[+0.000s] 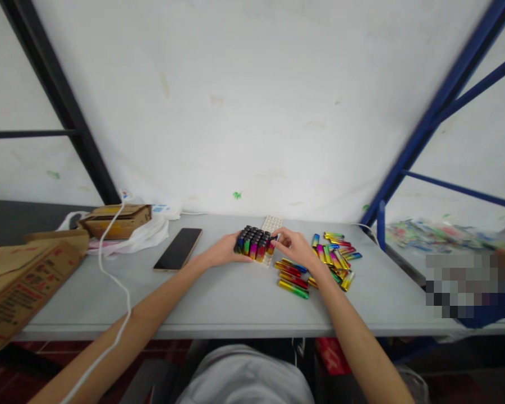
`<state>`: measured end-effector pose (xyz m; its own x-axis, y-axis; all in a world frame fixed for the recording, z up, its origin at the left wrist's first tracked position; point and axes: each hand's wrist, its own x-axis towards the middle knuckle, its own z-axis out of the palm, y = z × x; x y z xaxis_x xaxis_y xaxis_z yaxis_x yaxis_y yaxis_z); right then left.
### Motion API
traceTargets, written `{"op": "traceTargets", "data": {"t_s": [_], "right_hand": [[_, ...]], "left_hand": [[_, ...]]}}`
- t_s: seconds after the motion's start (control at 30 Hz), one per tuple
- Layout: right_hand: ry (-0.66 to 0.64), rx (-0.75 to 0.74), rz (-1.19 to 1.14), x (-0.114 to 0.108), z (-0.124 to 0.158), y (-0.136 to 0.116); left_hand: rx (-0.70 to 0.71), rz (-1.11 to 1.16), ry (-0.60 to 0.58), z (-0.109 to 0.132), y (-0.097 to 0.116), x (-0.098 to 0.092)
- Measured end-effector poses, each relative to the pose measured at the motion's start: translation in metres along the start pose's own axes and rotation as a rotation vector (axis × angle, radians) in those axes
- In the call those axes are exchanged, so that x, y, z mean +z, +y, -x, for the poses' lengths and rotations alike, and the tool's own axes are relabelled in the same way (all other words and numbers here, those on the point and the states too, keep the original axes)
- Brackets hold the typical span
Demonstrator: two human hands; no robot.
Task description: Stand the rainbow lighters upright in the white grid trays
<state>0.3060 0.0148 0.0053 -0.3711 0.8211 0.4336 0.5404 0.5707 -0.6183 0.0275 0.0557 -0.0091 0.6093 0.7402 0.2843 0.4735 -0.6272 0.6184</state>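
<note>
The person's left hand (pixel 229 251) grasps the left end of a compact block of upright, metallic multicoloured cylinders with black tops (pixel 253 242), its fingers set against the side and lower front edge. The block is located over the middle of the pale grey bench (pixel 223 303), between the two hands; whether its base touches the surface cannot be determined. The right hand (pixel 297 245) is positioned at the right end of the block, with thumb and fingers drawn together at the outermost cylinders; whether they pinch a single piece cannot be determined. A white perforated strip (pixel 273 222) extends behind the block and shows again below its right end. Loose metallic cylinders in gold, red, green, blue and magenta (pixel 335 258) lie in an irregular pile beside the right forearm. A smaller group of gold, red and green cylinders (pixel 293 280) lies on its side, roughly parallel, in front of the right hand. To the left of the left hand, a dark-screened smartphone (pixel 179 248) lies flat. Farther left are a small brown cardboard box (pixel 131 222), a white plastic bag (pixel 155 231) beside it, and a larger printed brown carton (pixel 29 280). A white cable (pixel 100 253) hangs across the view and passes over the left forearm.
</note>
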Motion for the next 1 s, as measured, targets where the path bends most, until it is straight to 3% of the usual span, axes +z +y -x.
{"op": "traceTargets", "data": {"t_s": [0.23,0.37,0.43,0.57,0.67,0.83,1.0], "right_hand": [[0.041,0.0,-0.002,-0.002,-0.001,-0.005],[0.124,0.036,0.074,-0.016,0.001,-0.005],[0.033,0.07,0.099,-0.027,0.005,-0.001],[-0.321,0.195,0.12,-0.044,0.015,0.013],[-0.422,0.262,0.222,-0.047,0.019,0.02],[-0.35,0.215,0.271,-0.039,0.016,0.018],[-0.046,0.145,0.219,-0.034,0.012,0.012]], "left_hand": [[0.019,-0.002,0.0,0.0,-0.003,0.001],[0.042,0.018,-0.002,0.0,-0.005,0.002],[0.041,0.019,0.006,0.0,-0.005,0.002],[0.015,0.016,0.001,0.0,-0.005,0.001],[0.013,0.016,-0.004,0.001,-0.005,0.001],[-0.008,0.013,-0.005,0.001,-0.002,-0.001],[0.011,0.01,-0.007,0.001,0.0,-0.001]]}}
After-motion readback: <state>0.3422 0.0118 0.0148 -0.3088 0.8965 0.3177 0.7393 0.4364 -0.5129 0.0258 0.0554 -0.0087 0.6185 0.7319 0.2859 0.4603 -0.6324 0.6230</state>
